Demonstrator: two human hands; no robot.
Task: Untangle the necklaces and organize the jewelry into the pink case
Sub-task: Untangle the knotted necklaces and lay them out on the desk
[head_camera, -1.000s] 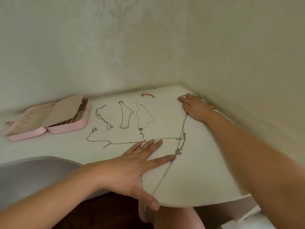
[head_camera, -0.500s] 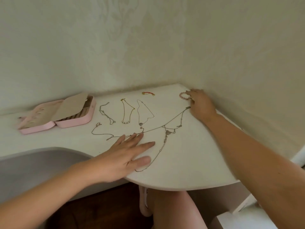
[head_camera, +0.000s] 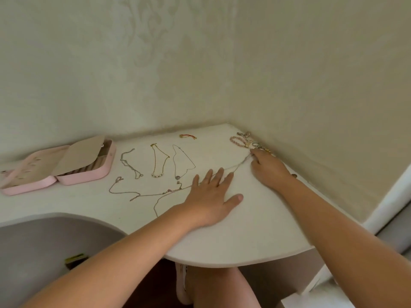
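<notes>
The left grip point(head_camera: 212, 194) lies flat, fingers straight and spread, pressing part of the tangled chains point(head_camera: 155, 193) onto the tabletop point(head_camera: 255, 232). The right grip point(head_camera: 270, 170) has its fingertips at the far end of the same strand, just beside the heap of bracelets and rings point(head_camera: 246, 142) in the corner. Whether it pinches the strand or only touches it cannot be told.

The chains look very thin, light and limp. They will likely slide on the smooth top, and any knot may tighten if both ends are pulled. A fingertip pinch close to a crossing or at a clasp, easing loops apart, seems safer than dragging.

Beyond the tangle, 3 necklaces lie separated side by side: the silver chain point(head_camera: 131, 164), the gold chain point(head_camera: 159, 162) and the pendant chain point(head_camera: 182, 162). The pink case point(head_camera: 89, 175) sits open at the left, well apart.
</notes>
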